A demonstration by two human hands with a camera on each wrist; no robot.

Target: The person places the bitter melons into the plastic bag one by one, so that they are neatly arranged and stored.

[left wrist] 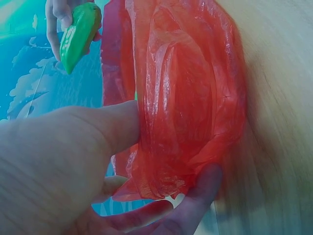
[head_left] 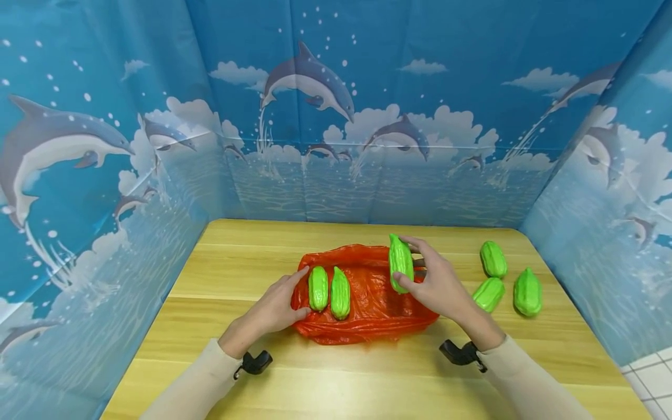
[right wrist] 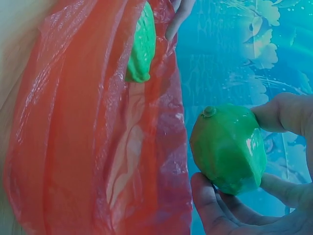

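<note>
An open red plastic bag (head_left: 362, 326) lies on the table with two bright green bitter melons, one (head_left: 318, 289) at its left end and another (head_left: 340, 294) beside it. My left hand (head_left: 270, 308) grips the bag's left end; in the left wrist view its thumb is at the rim and its fingers reach round the red plastic (left wrist: 190, 98). Over the bag's right part, my right hand (head_left: 440, 283) holds another bitter melon (head_left: 401, 265) raised between thumb and fingers. The right wrist view shows this melon (right wrist: 227, 149) end-on, beside the bag's edge.
Three more green bitter melons lie on the right of the wooden table (head_left: 336, 385): one at the back (head_left: 493, 259), one (head_left: 489, 294) near my right forearm and one (head_left: 527, 293) further right. A dolphin-print curtain (head_left: 336, 186) encloses the table's back and sides.
</note>
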